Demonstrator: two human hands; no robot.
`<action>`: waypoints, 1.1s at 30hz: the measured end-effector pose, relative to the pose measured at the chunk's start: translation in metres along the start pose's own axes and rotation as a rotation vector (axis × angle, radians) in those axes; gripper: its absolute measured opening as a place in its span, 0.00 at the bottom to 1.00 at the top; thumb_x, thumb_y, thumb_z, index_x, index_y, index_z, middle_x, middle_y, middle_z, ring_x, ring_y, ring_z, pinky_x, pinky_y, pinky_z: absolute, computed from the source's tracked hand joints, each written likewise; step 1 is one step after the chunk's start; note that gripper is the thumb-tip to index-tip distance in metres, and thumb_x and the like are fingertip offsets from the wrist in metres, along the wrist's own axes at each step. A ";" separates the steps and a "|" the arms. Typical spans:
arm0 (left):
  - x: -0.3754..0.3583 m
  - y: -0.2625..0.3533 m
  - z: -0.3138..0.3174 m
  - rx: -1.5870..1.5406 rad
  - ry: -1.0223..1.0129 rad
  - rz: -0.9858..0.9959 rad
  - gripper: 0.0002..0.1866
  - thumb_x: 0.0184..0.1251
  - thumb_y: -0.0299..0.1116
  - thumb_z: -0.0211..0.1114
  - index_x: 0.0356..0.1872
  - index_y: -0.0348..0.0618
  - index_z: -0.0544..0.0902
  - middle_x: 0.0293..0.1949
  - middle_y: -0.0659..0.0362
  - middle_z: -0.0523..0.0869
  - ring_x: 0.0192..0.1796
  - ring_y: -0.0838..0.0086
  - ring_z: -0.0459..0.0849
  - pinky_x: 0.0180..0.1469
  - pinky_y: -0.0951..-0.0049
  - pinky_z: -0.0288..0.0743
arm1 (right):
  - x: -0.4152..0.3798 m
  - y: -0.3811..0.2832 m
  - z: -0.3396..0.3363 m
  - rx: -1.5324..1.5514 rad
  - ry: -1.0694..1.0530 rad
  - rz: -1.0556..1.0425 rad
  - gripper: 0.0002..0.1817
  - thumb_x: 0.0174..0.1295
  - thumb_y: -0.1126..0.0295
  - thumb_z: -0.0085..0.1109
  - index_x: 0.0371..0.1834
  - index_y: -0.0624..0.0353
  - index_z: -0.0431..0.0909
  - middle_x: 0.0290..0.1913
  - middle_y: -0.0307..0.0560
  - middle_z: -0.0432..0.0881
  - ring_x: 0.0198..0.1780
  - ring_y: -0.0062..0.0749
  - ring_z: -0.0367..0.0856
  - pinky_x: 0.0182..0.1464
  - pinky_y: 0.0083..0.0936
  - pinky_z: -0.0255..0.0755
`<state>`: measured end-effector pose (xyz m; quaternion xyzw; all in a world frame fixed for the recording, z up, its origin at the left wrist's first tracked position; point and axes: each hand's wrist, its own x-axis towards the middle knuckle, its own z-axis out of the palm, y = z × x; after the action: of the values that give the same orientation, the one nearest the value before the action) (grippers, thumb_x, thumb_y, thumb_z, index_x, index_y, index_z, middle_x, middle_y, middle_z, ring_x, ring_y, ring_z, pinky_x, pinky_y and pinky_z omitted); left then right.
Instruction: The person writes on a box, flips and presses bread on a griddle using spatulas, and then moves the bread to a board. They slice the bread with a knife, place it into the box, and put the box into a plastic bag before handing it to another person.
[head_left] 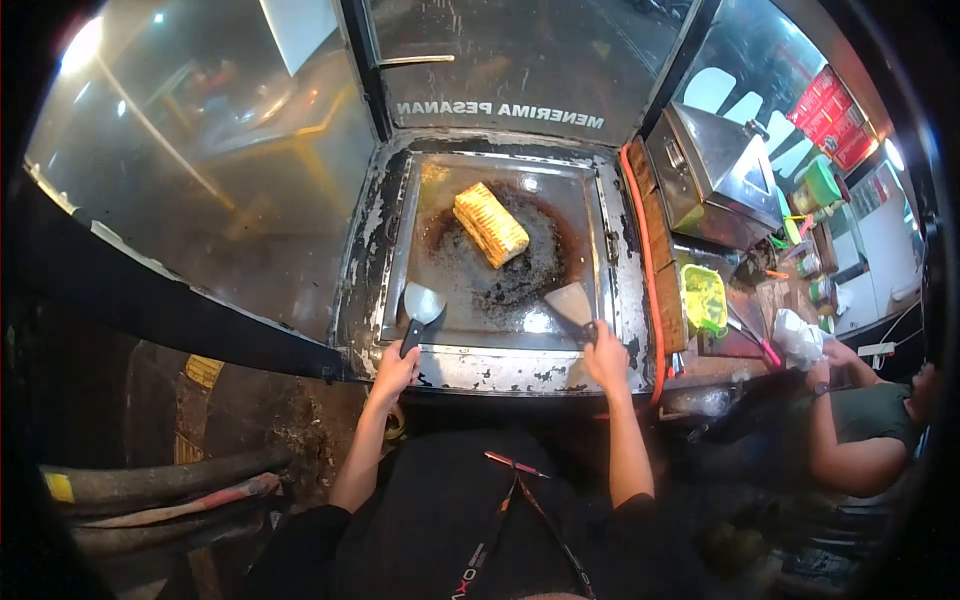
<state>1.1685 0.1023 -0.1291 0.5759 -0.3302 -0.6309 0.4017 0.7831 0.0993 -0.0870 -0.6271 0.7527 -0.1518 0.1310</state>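
A browned, folded rectangular slab of food (490, 224) lies slantwise on the flat griddle (430, 185), around its dark scorched middle. My left hand (396, 370) is closed around the black handle of a spatula (424, 302), whose wide metal blade is over the near left part of the griddle. In my right hand (606, 358) is a second spatula (571, 302), its flat blade pointing up and left over the near right part. Both blades are apart from the food, which neither hand touches.
Glass panes enclose the griddle at the back and left. An orange hose (645, 260) runs along its right edge. Beyond it are a metal box (715, 175) and a yellow-green basket (704, 299). At far right, another person (870, 430) handles a white plastic bag (797, 338).
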 end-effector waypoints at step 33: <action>0.056 0.082 0.105 1.139 -0.368 0.156 0.16 0.62 0.38 0.60 0.39 0.32 0.75 0.26 0.41 0.79 0.32 0.53 0.81 0.37 0.58 0.72 | 0.004 0.022 0.037 0.378 -0.043 -0.051 0.22 0.48 0.69 0.64 0.51 0.50 0.80 0.37 0.53 0.82 0.42 0.48 0.81 0.44 0.39 0.74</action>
<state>1.0739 0.0103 -0.0703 0.5558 -0.7215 -0.4129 0.0112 0.7773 0.0970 -0.1295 -0.6135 0.6915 -0.2802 0.2587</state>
